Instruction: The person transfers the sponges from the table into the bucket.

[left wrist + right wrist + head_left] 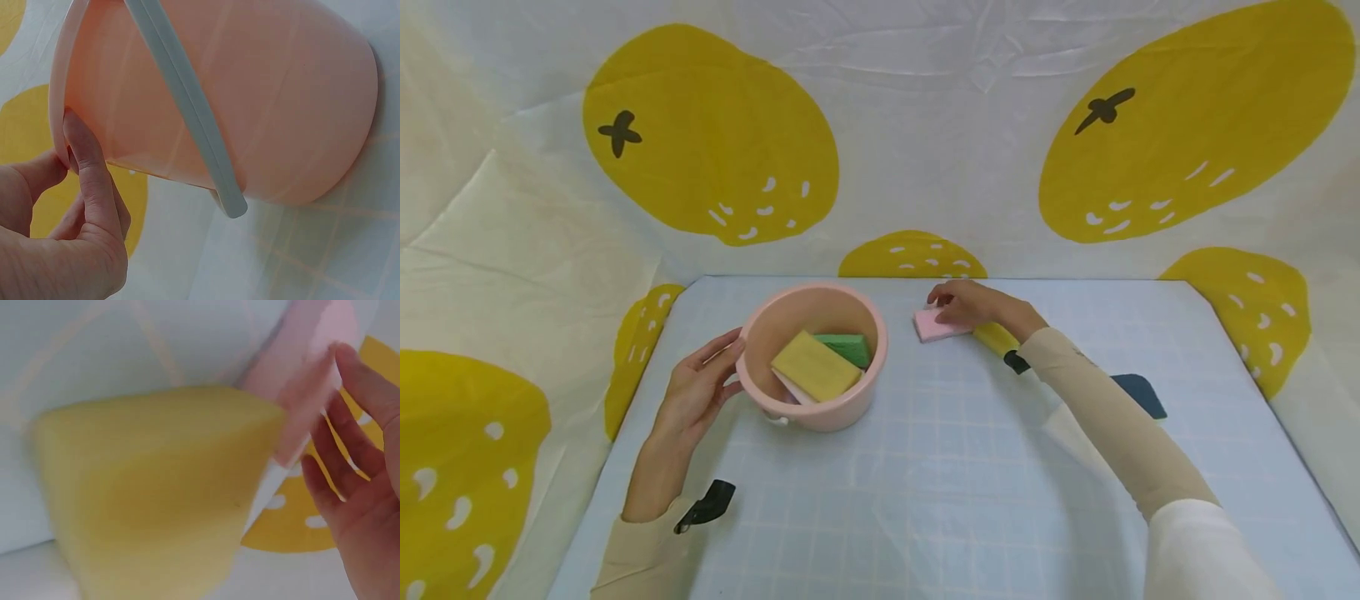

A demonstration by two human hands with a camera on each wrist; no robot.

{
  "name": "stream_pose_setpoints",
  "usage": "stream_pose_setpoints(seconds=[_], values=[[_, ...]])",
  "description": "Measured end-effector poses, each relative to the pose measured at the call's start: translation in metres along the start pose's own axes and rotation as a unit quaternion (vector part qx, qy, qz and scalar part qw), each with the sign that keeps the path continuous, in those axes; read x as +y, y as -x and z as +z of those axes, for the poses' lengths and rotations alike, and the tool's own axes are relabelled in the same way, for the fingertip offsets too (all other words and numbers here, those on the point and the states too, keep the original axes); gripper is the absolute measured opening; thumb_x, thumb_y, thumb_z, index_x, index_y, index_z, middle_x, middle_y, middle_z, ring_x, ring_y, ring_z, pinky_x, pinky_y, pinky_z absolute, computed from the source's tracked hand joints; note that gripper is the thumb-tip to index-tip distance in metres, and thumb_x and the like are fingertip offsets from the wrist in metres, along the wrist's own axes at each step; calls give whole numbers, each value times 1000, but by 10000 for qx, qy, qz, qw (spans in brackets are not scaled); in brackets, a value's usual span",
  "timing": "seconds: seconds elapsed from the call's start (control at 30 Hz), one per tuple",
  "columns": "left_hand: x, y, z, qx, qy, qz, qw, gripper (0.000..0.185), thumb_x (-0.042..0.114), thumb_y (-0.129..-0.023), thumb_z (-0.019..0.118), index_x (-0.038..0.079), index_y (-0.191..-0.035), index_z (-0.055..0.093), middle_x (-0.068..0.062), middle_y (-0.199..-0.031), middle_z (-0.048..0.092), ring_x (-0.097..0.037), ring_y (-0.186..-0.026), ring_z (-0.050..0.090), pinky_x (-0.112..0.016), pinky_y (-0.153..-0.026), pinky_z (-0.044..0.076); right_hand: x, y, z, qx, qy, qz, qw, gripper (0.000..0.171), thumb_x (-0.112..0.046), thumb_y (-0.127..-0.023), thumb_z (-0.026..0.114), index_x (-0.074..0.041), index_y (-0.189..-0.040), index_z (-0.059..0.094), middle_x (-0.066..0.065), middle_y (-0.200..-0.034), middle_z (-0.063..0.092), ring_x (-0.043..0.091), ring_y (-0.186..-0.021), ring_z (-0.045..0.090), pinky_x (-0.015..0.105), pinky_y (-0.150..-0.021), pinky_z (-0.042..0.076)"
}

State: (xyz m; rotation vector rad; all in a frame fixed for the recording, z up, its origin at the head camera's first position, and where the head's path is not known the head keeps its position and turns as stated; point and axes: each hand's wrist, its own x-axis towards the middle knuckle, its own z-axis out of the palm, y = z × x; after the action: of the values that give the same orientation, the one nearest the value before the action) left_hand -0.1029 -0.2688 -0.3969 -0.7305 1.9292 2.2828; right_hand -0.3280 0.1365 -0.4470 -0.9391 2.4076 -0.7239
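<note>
A pink bucket [842, 414] stands on the left part of the table. Inside it lie a yellow sponge [816, 367], a green sponge [850, 348] and something whitish-pink under the yellow one. My left hand [696, 392] pinches the bucket's rim, thumb and fingers on either side of the wall, as the left wrist view shows. Over a pink sponge [936, 327] flat on the table is my right hand [973, 302], fingers spread and slightly bent. Its thumb touches the sponge in the right wrist view. Another yellow sponge [162, 481] lies under the right wrist, partly hidden.
A dark blue-grey flat piece [1141, 395] lies right of the right forearm, which covers part of it. Beside it is a whitish flat piece [1075, 432], also partly covered. A pale handle [194, 112] hangs across the bucket's side. The lemon-print cloth [940, 167] rises behind the table.
</note>
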Motion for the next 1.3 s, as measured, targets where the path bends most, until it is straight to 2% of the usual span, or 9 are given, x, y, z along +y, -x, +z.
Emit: stream_pose_setpoints(seconds=[0.2, 0.27, 0.5, 0.73, 0.97, 1.07, 1.3], values=[[1, 0, 0, -15, -13, -19, 10000, 80, 48, -81, 83, 22, -151, 53, 3, -151, 53, -11, -120, 61, -23, -92, 55, -6, 3, 1, -494, 171, 485, 9975, 46, -29, -100, 70, -9, -140, 60, 11, -142, 57, 31, -128, 49, 50, -115, 40], [1, 0, 0, -33, 7, -23, 10000, 80, 48, -81, 83, 22, -151, 53, 3, -151, 53, -11, -120, 61, -23, -92, 55, -7, 4, 2, -559, 281, 508, 9967, 47, -31, -99, 71, -10, -140, 60, 10, -142, 57, 30, -128, 49, 50, -116, 38], [1, 1, 2, -14, 13, -33, 10000, 81, 48, -80, 84, 23, -151, 54, 3, -151, 53, -12, -121, 61, -23, -92, 55, -7, 4, 2, -460, 375, 153, 9981, 36, -25, -97, 74, -11, -128, 61, 10, -124, 62, 28, -113, 52, 45, -102, 44], [2, 0, 2, 8, 18, -56, 10000, 81, 49, -80, 84, 24, -151, 53, 3, -152, 52, -13, -122, 59, -23, -92, 55, -19, 10, -8, -597, 353, -92, 9975, 31, -14, -98, 73, -5, -127, 67, 9, -123, 65, 27, -109, 55, 42, -101, 49], [0, 2, 1, -15, 61, -5, 10000, 80, 46, -83, 83, 21, -152, 52, 2, -150, 53, -12, -120, 60, -23, -91, 56, -36, 18, -19, -771, 575, -541, 9939, 23, -8, -97, 72, -3, -119, 69, 8, -111, 67, 26, -102, 57, 41, -95, 52], [0, 2, 0, -25, 74, 6, 10000, 80, 46, -83, 83, 20, -152, 52, 2, -148, 54, -12, -119, 60, -23, -90, 56, -40, 23, -22, -699, 600, -711, 9932, 22, -7, -96, 73, -2, -117, 68, 8, -109, 67, 27, -102, 58, 42, -94, 52], [1, 2, 1, -93, 131, 55, 9999, 78, 44, -84, 82, 18, -152, 52, 2, -145, 56, -11, -115, 61, -23, -89, 56, -44, 34, -28, -351, 151, -815, 9959, 25, -6, -94, 76, -1, -116, 66, 9, -108, 67, 29, -104, 63, 46, -96, 54]])
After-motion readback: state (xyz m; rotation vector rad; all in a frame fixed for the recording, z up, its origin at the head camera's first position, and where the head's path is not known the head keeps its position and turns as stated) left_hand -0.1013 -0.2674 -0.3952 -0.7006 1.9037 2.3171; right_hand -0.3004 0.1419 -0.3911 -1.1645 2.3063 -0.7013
